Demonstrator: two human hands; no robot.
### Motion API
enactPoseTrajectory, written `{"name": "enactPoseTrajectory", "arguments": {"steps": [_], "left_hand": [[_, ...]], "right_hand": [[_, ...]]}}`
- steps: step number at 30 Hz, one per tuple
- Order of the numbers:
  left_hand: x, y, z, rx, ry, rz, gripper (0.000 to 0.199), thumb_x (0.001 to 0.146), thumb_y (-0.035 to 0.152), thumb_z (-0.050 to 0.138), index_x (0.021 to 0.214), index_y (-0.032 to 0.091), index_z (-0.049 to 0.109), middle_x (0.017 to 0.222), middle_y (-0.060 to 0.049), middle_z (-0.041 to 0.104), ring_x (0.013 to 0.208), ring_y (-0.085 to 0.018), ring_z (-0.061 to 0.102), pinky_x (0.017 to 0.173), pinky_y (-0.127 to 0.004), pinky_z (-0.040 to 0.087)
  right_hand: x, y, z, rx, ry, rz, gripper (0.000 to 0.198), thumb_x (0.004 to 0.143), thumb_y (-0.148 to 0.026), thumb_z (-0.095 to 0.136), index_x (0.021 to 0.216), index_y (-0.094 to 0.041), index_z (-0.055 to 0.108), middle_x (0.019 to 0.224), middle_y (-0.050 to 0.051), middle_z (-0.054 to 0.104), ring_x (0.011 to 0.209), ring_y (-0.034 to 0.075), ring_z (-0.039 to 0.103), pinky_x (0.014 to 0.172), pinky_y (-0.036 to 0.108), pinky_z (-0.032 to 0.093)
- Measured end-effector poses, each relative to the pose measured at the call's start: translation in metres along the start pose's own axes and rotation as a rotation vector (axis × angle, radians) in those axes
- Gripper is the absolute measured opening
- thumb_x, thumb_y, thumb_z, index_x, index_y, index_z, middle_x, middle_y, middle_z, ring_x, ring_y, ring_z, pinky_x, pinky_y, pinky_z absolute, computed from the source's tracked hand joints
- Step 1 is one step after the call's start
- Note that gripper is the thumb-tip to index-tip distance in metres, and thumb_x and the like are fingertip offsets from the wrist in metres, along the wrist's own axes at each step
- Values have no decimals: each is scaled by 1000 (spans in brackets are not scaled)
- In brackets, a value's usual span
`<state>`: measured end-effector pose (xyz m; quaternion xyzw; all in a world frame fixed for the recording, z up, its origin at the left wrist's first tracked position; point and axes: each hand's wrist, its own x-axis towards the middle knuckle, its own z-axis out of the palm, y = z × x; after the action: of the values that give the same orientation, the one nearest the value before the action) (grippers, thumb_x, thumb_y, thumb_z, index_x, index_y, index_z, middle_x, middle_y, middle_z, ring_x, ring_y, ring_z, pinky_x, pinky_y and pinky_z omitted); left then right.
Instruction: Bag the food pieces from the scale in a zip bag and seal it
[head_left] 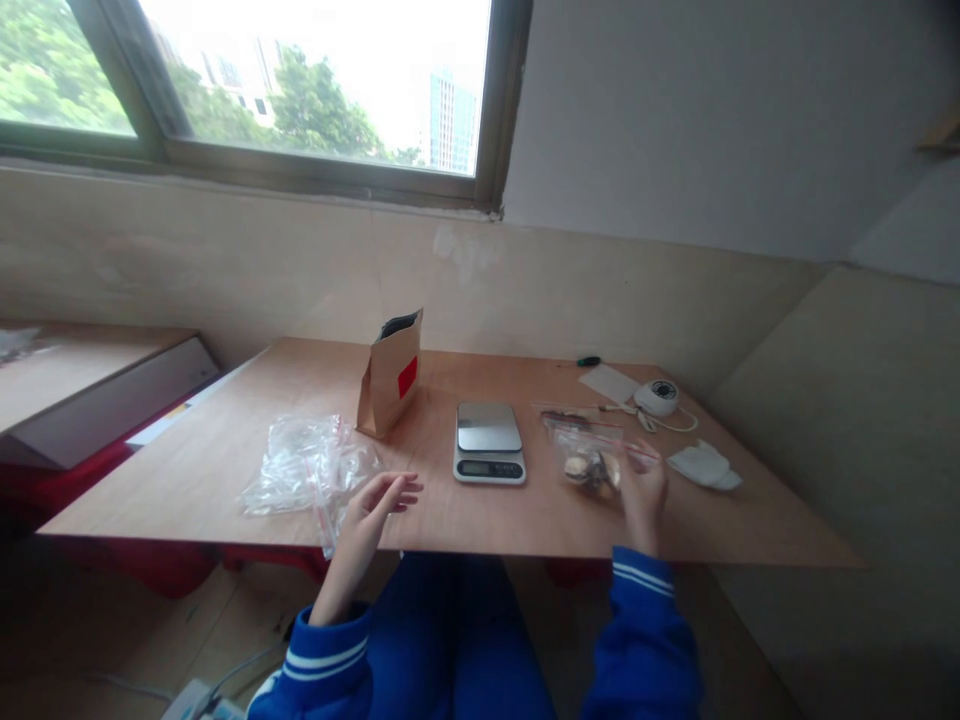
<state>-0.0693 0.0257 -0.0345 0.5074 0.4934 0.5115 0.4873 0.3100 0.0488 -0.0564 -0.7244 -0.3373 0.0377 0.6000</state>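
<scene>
Right hand (643, 492) pinching a filled zip bag (592, 462) beside the kitchen scale (489, 441); left hand (373, 512) released, hovering near empty bags (307, 467). Risk: loose grip spilling contents across the table (525, 520).

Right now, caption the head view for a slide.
Right hand touches filled zip bag beside scale; left hand hovers by empty bags.

scale display (489, 467) digits too small to read, filled bag (592, 462) contents blurred, paper bag (391, 373) interior hidden

Plain workroom: plywood table (225, 440), digital scale (489, 442), zip bags (307, 465).
</scene>
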Motion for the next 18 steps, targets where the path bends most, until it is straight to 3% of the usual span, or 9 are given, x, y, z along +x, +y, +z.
{"name": "enactPoseTrajectory", "arguments": {"steps": [3,5,9,12,15,18], "left_hand": [[4,-5,-10,2,48,-29,41,76,53,63,90,15,69,92,-11,73,80,-24,70,72,-33,54],[6,-7,-14,4,70,-47,45,72,56,65,88,15,68,89,-11,73,78,-25,70,73,-35,55],[9,-8,-17,21,96,-80,50,67,61,66,87,15,68,89,-12,73,77,-26,70,73,-37,55],[10,-9,-20,50,78,-81,52,65,63,65,85,16,68,90,-12,73,76,-26,69,73,-38,55],[14,-15,-25,109,98,-43,51,66,62,65,88,16,68,95,-12,71,83,-27,68,76,-40,54],[29,-24,-34,198,231,38,53,67,58,65,101,18,62,109,-13,65,100,-30,63,86,-45,51]], "right_hand": [[6,18,-1,-282,197,-210,91,77,-70,46,130,5,44,128,34,50,123,42,46,101,55,36],[-3,29,1,-364,204,-250,87,82,-68,39,131,3,44,129,34,48,126,43,42,102,56,32],[-18,43,15,-479,-57,-119,90,84,-67,32,140,3,30,143,35,33,136,45,27,103,60,28],[-10,39,34,-556,-250,-8,88,86,-61,31,145,4,19,148,35,22,141,44,19,106,59,24],[5,27,53,-657,-409,-1,81,89,-53,34,146,2,21,148,33,25,139,43,25,108,56,24],[19,13,71,-773,-494,-22,78,90,-51,36,146,2,24,147,34,28,137,42,30,109,55,23]]}}
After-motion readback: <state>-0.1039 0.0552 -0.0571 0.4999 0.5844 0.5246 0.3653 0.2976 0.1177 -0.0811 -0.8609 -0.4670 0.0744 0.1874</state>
